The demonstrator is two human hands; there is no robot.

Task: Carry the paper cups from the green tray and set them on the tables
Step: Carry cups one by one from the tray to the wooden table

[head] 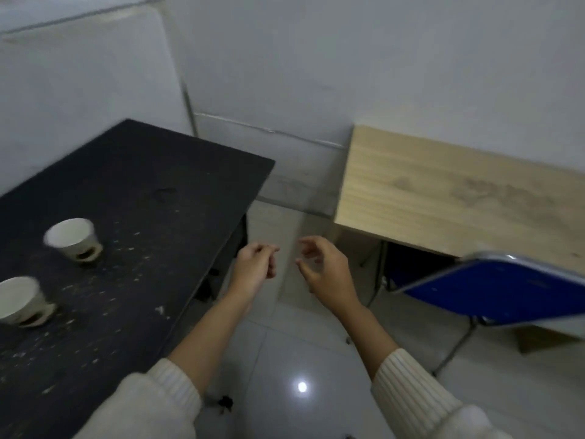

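Paper cup (pixel 71 240) and a second cup (pixel 20 301) stand upright on the dark surface (pixel 158 185), at nine o'clock from my hands. The left hand (pixel 254 264) is nearer; it and the right hand (pixel 323 267) are empty, fingers loosely curled. The wooden surface (pixel 443 191) lies at two o'clock.

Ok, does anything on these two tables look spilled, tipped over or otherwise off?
Nothing spilled or tipped: the far paper cup and near paper cup stand upright on the black table. Its top is flecked with white specks, and the wooden table shows grey smudges.
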